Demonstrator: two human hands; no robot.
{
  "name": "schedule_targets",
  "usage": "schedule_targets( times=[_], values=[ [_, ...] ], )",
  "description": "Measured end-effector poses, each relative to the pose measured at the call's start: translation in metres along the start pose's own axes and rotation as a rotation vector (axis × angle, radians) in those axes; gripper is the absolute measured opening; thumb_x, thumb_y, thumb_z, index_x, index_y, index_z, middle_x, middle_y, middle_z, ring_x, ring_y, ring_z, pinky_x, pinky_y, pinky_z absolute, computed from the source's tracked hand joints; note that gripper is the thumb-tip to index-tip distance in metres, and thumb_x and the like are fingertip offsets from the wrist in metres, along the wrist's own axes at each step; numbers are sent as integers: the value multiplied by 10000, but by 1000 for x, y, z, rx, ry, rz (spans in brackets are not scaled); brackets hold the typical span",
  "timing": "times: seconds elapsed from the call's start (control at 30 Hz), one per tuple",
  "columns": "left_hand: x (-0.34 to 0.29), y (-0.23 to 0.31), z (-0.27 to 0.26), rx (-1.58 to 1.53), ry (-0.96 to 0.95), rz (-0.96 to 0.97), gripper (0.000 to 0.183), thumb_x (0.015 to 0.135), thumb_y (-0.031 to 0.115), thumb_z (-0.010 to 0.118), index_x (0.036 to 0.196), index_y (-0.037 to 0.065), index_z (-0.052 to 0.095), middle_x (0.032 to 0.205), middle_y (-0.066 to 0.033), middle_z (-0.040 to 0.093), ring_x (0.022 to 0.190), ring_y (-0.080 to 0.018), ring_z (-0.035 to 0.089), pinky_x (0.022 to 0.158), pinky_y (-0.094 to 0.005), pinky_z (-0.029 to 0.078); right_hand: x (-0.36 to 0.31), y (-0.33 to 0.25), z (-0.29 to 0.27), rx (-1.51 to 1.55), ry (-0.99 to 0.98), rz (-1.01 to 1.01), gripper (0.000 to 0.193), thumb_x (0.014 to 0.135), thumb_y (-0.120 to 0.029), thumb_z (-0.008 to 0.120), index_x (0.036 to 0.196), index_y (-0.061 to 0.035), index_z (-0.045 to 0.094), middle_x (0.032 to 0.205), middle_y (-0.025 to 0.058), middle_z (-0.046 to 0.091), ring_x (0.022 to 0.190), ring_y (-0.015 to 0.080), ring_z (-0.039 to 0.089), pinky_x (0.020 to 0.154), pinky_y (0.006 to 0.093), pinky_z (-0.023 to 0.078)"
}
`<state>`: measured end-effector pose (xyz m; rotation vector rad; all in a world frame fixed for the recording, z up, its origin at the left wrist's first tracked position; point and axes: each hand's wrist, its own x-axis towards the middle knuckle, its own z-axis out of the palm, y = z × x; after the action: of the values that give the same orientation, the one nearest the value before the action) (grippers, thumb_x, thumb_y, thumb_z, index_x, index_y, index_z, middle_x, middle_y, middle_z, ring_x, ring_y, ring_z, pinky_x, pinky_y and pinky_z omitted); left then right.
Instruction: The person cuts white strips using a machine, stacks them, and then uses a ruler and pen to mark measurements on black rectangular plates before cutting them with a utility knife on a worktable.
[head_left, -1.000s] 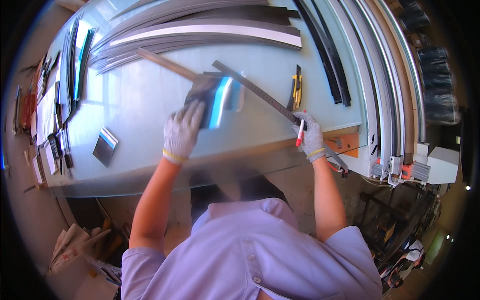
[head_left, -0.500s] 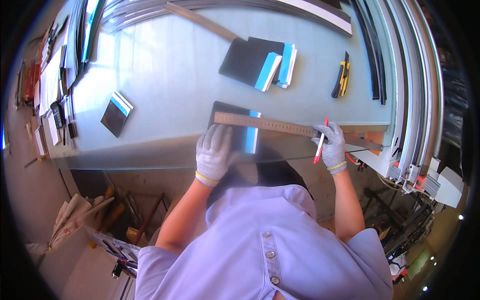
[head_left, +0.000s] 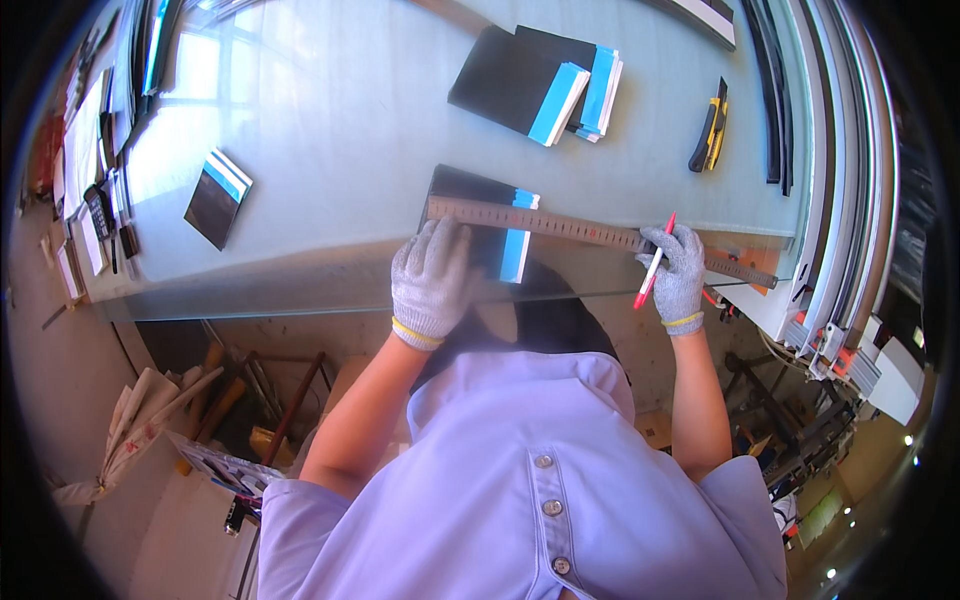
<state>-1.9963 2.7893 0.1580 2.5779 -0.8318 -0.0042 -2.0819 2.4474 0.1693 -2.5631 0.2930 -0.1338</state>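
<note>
A long metal ruler (head_left: pixel 560 224) lies across a dark rectangular piece (head_left: pixel 475 183) with a light blue and white band along its right edge. My left hand (head_left: pixel 430 280), in a grey knitted glove, rests with fingers extended on the dark piece, fingertips at the ruler's left end. Farther right along the ruler, my gloved right hand (head_left: pixel 684 275) grips it, fingers bent. A red and white pen (head_left: pixel 655 263) is also held in that hand, slanting across the fingers. The ruler's right end reaches beyond the hand toward the table's right side.
Similar dark pieces (head_left: pixel 510 85) overlap farther back on the glossy table (head_left: pixel 330 170); a smaller one (head_left: pixel 213 207) lies left. A yellow and black utility knife (head_left: pixel 711 125) sits at right, near black strips (head_left: pixel 778 110). Metal rails (head_left: pixel 850 150) run along the right edge.
The view has shifted, so the things on the table appear higher. Both hands keep their places on the ruler and dark piece; the pen stays in my right hand.
</note>
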Motion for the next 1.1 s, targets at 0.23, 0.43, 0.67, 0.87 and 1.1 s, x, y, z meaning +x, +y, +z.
schedule_targets(
  times=[0.23, 0.43, 0.67, 0.87, 1.1],
  values=[
    [3, 5, -2, 14, -5, -9, 526, 800, 284, 754, 1254, 40, 644, 1326, -175, 602, 1176, -373, 597, 971, -484, 446, 3, -3, -3, -10, -11, 15, 411, 604, 0, 821, 994, -106, 747, 968, 80, 623, 964, 315, 575, 852, 424, 456],
    [1, 2, 1, 39, 1, 0, 509, 821, 280, 746, 1261, 47, 641, 1329, -169, 603, 1192, -369, 592, 980, -491, 439, 9, -6, -3, -74, -63, 61, 393, 615, -20, 827, 987, -127, 758, 951, 83, 626, 949, 322, 574, 840, 431, 444],
    [2, 4, 0, 44, -11, -10, 508, 825, 274, 744, 1267, 45, 641, 1325, -171, 604, 1198, -370, 588, 978, -490, 439, 9, -7, -3, -121, -56, 49, 365, 618, -23, 811, 961, -133, 750, 951, 91, 624, 951, 330, 581, 842, 428, 450],
    [2, 4, 0, 49, -7, -8, 515, 822, 269, 750, 1271, 43, 638, 1326, -174, 602, 1200, -368, 586, 976, -491, 440, 9, -8, -3, -123, -58, 58, 348, 631, -14, 799, 958, -122, 748, 959, 97, 622, 952, 337, 581, 837, 438, 455],
    [15, 5, 4, 68, 7, -39, 531, 806, 247, 769, 1287, 68, 631, 1346, -152, 590, 1219, -358, 569, 990, -490, 432, 18, -5, -3, -91, -41, 80, 350, 632, -3, 797, 962, -111, 755, 962, 112, 622, 956, 341, 583, 823, 438, 469]
  ],
)
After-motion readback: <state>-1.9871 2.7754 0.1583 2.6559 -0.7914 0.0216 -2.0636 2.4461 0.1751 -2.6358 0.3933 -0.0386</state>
